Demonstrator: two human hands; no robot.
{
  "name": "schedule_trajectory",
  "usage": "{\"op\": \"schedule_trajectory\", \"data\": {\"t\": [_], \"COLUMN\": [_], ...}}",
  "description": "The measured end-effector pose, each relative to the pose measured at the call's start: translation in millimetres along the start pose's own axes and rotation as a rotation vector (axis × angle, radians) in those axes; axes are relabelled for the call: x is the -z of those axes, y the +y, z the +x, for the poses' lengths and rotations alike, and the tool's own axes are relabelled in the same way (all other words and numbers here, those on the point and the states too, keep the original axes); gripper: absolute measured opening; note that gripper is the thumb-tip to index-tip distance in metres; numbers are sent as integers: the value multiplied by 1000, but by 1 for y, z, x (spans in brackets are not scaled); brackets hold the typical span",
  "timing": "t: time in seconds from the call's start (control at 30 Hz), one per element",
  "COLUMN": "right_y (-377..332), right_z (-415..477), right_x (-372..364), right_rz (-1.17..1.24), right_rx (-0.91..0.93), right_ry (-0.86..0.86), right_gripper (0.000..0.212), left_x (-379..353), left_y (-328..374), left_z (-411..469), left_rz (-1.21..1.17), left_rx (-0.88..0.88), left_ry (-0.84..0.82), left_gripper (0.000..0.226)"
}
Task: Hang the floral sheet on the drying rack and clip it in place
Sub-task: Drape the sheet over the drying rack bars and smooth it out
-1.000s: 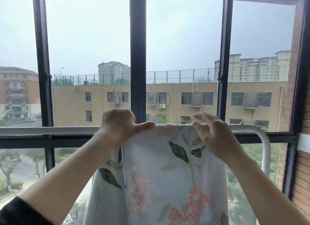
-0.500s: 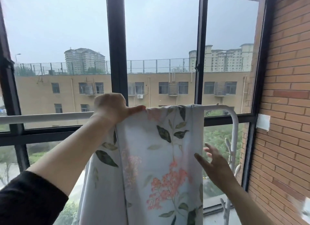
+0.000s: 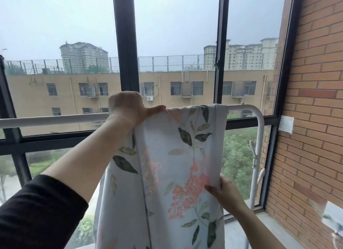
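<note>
The floral sheet (image 3: 167, 165) hangs over the white rack bar (image 3: 55, 119). The left hand (image 3: 128, 107) grips its top edge; the right hand (image 3: 222, 191) pinches its side edge lower down.

Black-framed window (image 3: 126, 44) — brick wall (image 3: 315, 72)

Black sleeve (image 3: 37, 211) on the left arm (image 3: 83, 156); left hand (image 3: 128, 107), right hand (image 3: 225, 192) and right forearm (image 3: 256, 224) bare

Sheet (image 3: 172, 165) over rack rail (image 3: 55, 120), before window (image 3: 126, 44)
</note>
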State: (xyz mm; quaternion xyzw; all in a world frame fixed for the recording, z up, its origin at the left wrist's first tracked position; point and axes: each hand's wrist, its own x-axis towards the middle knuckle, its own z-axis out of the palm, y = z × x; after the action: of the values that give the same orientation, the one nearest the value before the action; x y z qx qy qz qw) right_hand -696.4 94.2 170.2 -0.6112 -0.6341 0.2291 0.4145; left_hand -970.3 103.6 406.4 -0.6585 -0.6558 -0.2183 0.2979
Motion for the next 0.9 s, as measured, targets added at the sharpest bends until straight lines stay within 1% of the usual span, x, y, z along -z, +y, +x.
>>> {"op": "schedule_trajectory", "data": {"t": [0.03,0.07,0.1,0.13,0.2,0.27,0.37,0.5,0.6,0.67,0.73,0.8,0.9], "right_y": [-1,-1,-2,-5,-23,-52,-105,-155,-182,-199,-216,-225,-216], "right_z": [-2,-4,-6,-8,-14,-19,-23,-10,14,37,59,81,110], "right_x": [-1,1,4,10,28,52,88,117,130,141,148,148,133], "right_rz": [-11,-4,-1,28,93,146,192,92,92,165,271,349,359], "right_rx": [-18,-23,-23,-10,7,79,225,397,452,470,527,557,530], "right_ry": [11,31,50,64,84,109,169,228,291,346,354,347,230], "right_gripper": [14,9,21,28,30,34,28,18,16,13,14,21,33], "left_x": [0,0,0,0,1,5,11,13,15,16,15,14,13], "left_y": [0,-1,-2,-3,-3,-3,-1,-3,-5,-6,-7,-7,-5], "left_z": [0,0,-1,-1,-2,-2,-3,-8,-12,-13,-14,-15,-15], "left_rz": [4,5,4,4,0,-31,-49,-36,-13,7,24,27,22], "left_rx": [1,4,8,11,11,18,31,33,35,37,35,32,57], "left_ry": [0,-2,-3,-4,-11,-18,-39,-27,-21,-10,4,17,31], "left_gripper": [101,101,102,102,99,89,79,74,71,71,73,77,86]}}
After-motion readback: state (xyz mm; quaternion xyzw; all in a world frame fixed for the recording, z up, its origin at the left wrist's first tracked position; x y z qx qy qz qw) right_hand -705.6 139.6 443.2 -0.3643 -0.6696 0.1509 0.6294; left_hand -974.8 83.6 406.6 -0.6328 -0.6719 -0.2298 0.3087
